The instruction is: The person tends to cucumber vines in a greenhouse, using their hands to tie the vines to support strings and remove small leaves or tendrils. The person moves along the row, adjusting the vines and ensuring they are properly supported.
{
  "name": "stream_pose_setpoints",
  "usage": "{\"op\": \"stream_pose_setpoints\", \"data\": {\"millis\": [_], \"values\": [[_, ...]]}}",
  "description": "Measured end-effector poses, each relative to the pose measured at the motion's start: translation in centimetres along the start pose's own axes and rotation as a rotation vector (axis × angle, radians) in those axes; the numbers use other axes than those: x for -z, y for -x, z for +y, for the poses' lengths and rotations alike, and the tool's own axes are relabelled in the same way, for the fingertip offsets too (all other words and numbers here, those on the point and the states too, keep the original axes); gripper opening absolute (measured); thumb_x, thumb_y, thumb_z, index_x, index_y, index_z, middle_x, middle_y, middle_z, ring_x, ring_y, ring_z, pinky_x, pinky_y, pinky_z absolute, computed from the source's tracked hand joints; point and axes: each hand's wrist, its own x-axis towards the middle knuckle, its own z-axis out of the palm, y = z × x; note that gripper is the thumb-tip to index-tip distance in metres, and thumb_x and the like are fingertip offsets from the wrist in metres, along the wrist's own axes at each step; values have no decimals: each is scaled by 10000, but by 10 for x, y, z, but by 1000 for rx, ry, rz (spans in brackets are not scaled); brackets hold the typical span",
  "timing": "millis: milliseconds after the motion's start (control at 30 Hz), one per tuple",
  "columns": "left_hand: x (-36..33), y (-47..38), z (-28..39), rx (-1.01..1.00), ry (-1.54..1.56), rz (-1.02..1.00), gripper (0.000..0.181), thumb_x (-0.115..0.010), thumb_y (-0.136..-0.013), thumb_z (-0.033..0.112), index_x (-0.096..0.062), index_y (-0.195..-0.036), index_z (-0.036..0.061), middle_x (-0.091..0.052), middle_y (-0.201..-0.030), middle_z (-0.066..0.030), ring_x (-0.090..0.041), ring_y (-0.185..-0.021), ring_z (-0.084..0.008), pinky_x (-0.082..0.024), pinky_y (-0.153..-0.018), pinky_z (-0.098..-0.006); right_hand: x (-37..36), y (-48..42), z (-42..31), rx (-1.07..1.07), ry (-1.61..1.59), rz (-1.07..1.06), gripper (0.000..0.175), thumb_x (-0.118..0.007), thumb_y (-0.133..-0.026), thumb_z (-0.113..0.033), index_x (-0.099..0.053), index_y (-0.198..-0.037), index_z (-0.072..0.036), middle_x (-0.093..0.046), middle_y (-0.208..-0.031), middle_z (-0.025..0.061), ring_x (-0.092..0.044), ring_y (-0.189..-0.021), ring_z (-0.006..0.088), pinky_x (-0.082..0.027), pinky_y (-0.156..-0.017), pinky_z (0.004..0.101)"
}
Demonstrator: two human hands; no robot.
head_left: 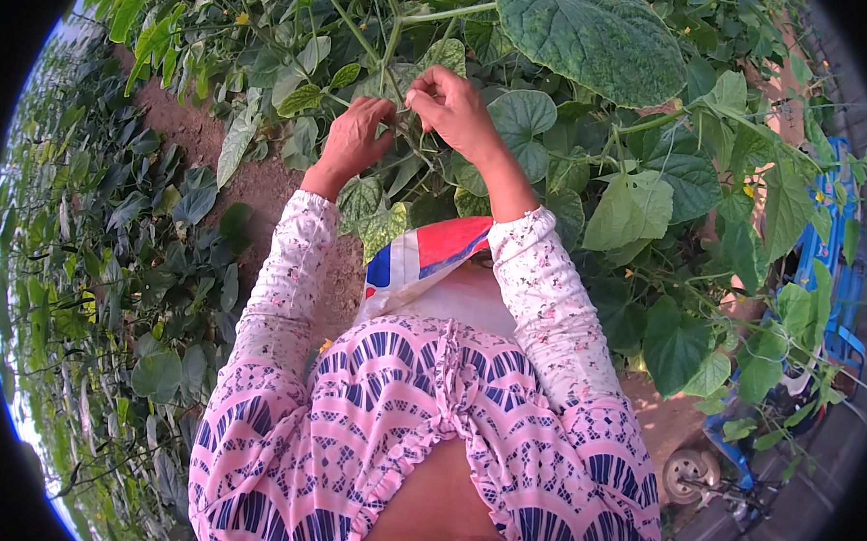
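Observation:
Both hands are raised in front of me at a green climbing vine stem (pixel 391 44), which looks like a cucumber plant's. My left hand (pixel 357 137) is on the left side of the stem, its fingers curled and its fingertips partly hidden. Close beside it, my right hand (pixel 448 111) has thumb and forefinger brought together near the stem; whether something thin lies between them is too small to tell. A large green leaf (pixel 596 42) spreads above and to the right. Below the hands, thin stems and mottled yellow-green leaves (pixel 384 228) hang close to my forearms.
A white woven plastic bag (pixel 397 269) with red and blue print lies just before my body. Bare soil (pixel 263 183) runs between dense plant rows at left. On the right, beyond more vines, a blue metal vehicle frame (pixel 830 237) with a wheel (pixel 689 476) stands on paving.

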Motion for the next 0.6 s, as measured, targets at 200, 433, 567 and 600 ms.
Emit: {"op": "stream_pose_setpoints", "data": {"millis": [200,433,567,600], "values": [[14,-9,34,196,420,273,212,-644,-811,99,-585,-1008,48,-654,-926,-71,-644,-849,-207,-508,-731,-310,2,6,3,116,95,94,147,-645,-849,-152,-632,-905,-16,-685,-806,62,-660,-689,146,-516,-640,283],[67,-34,75,108,770,689,201,-672,-895,96,-584,-1054,11,-635,-930,-35,-597,-788,-88,-493,-678,-231,16,10,-9,-178,-423,-33,146,-609,-901,-167,-606,-919,-22,-631,-786,21,-563,-600,78,-453,-567,221],[77,-62,96,103,484,629,345,-735,-849,153,-613,-1147,30,-669,-978,-70,-637,-805,-130,-518,-678,-262,20,17,-30,-225,-501,-115,142,-562,-948,-203,-598,-950,-65,-508,-740,-45,-381,-549,28,-356,-535,192],[74,-64,97,100,461,639,320,-734,-846,149,-624,-1119,25,-671,-953,-76,-640,-780,-135,-517,-670,-269,19,18,-37,-214,-495,-119,144,-569,-945,-200,-600,-950,-60,-446,-679,-60,-350,-538,31,-342,-533,202]]}}
